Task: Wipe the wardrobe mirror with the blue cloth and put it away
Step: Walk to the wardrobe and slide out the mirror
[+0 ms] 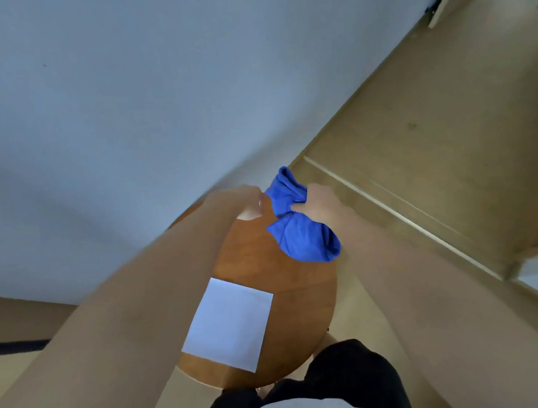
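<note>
My right hand (316, 203) grips the bunched blue cloth (303, 233) around its middle, above the far right part of a round wooden table (282, 269). One end of the cloth sticks up past the hand; the other hangs down over the tabletop. My left hand (240, 200) is blurred, just left of the cloth at the table's far edge; I cannot make out its fingers. The wardrobe mirror is not in view.
A white sheet of paper (231, 322) lies on the near half of the table. A pale wall (148, 100) rises behind it. Light wooden furniture panels (439, 151) stand to the right, above the beige floor (373, 309).
</note>
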Demonstrator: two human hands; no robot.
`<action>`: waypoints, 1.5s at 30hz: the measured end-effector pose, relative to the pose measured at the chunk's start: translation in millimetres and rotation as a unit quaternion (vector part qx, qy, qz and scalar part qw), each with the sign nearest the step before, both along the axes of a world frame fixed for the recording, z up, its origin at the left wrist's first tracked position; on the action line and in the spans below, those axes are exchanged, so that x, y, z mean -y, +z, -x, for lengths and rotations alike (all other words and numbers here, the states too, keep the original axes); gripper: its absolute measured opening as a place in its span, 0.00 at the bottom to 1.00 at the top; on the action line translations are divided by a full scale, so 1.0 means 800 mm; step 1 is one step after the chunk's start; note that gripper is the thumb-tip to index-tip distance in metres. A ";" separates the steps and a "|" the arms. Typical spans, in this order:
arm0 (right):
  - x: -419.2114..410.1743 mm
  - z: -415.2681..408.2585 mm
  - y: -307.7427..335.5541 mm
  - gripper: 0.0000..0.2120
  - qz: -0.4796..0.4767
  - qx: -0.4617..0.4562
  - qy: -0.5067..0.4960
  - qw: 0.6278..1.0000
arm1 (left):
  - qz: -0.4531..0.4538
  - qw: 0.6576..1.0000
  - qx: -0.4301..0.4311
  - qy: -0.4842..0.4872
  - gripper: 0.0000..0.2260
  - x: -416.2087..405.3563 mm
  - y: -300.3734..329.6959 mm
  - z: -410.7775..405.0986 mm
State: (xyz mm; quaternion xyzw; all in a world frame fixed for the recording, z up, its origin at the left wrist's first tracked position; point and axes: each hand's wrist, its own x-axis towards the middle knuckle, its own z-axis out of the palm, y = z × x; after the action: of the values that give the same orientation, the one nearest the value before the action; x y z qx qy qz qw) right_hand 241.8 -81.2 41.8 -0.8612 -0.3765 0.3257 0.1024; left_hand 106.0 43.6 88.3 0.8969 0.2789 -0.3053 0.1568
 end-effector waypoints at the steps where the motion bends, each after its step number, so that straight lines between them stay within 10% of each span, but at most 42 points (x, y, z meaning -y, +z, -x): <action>1: 0.013 -0.002 0.008 0.15 -0.011 -0.010 -0.023 1.000 | -0.003 1.000 0.009 -0.016 0.15 0.009 0.005 -0.007; 30: 0.476 -0.218 0.048 0.09 0.027 -0.103 -0.333 0.937 | -0.031 0.951 0.022 -0.306 0.11 0.396 0.009 -0.338; 45: 0.474 -0.352 0.049 0.04 0.033 -0.066 -0.385 0.920 | -0.033 0.949 0.022 -0.311 0.08 0.392 0.010 -0.478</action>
State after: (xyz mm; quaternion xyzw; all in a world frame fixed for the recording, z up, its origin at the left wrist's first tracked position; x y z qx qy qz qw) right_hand 523.4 -460.7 80.8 -0.9191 0.0028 0.3295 0.2159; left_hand 488.7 -269.9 96.6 0.9503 -0.0079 -0.3099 0.0303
